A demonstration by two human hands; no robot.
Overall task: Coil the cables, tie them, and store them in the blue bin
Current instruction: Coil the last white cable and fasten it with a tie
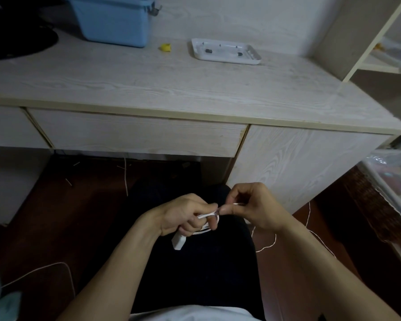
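Note:
Over my lap, my left hand (pixel 185 215) grips a small coil of white cable (pixel 204 230), and a white plug block (pixel 179 243) hangs below the fist. My right hand (pixel 252 206) pinches a thin white tie strip (pixel 232 205) that runs across to the coil between both hands. The blue bin (pixel 116 19) stands on the desk at the far left, well away from both hands.
A white tray (pixel 226 52) and a small yellow object (pixel 166 47) lie on the pale wooden desk (pixel 148 82). Thin white cord (pixel 269 244) trails over the floor on my right, and another cord (pixel 56 266) on my left. A wicker basket (pixel 375 207) stands right.

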